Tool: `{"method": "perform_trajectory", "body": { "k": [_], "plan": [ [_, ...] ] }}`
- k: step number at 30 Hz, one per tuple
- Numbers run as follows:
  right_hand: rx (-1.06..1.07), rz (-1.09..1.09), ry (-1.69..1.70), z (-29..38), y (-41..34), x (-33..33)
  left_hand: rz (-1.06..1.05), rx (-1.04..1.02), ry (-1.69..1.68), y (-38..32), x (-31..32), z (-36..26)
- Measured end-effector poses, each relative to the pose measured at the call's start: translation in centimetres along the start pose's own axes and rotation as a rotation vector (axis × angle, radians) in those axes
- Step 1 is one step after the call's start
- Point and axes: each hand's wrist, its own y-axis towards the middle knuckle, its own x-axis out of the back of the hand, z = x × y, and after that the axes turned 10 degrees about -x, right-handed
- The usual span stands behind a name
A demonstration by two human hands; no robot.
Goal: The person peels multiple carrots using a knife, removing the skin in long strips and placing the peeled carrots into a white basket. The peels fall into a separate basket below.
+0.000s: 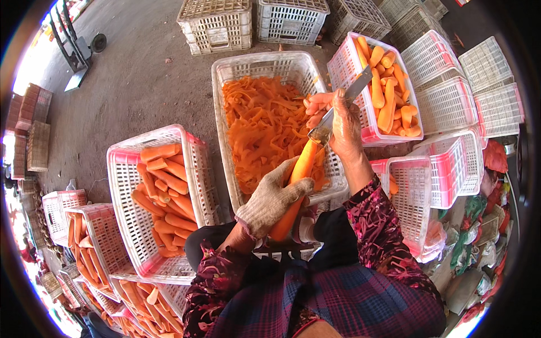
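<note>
My left hand [270, 198], in a knitted work glove, grips a large carrot [303, 165] around its middle, with the tip slanting up and away from me. My bare right hand [340, 122] is closed around a flat metal blade tool [358, 86], its lower end against the carrot's tip. Whether that end is a peeler or a plain knife edge I cannot tell. Beneath both hands stands a white plastic crate [223, 148] holding a heap of orange carrot peelings [266, 126]. Part of the carrot is hidden by the gloved fingers.
At my left is a crate [122, 211] of unpeeled-looking carrots [169, 194], with more carrot crates behind it. To the right stands a crate [344, 63] of smoother carrots [389, 88], beside stacked crates [444, 101]. A hand truck [76, 55] is at the far left.
</note>
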Motion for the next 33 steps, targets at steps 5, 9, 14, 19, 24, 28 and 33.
{"method": "perform_trajectory", "body": {
  "k": [5,9,14,19,24,28,33],
  "plan": [
    [0.026,-0.034,0.01,-0.9,-0.3,0.8,-0.01,-0.012,0.113,0.0,-0.3,-0.4],
    [0.016,-0.117,-0.019,0.0,0.2,1.1,-0.049,-0.048,0.227,-0.3,-0.1,-0.5],
    [0.108,-0.141,-0.034,1.3,-0.2,0.3,-0.054,0.019,0.415,-0.5,0.2,-0.3],
    [-0.014,0.075,-0.192,-0.2,-1.5,-1.0,-0.109,-0.047,0.487,-0.3,0.0,0.1],
    [0.038,-0.193,-0.125,0.5,-0.4,0.0,-0.132,-0.042,0.577,-0.3,0.1,0.6],
    [0.009,-0.091,-0.133,0.4,-1.2,-0.3,-0.15,-0.073,0.683,-0.2,0.2,1.0],
    [-0.085,-0.092,-0.12,0.0,-1.2,-1.0,-0.154,-0.227,0.931,-0.4,0.3,0.8]
  ]
}}
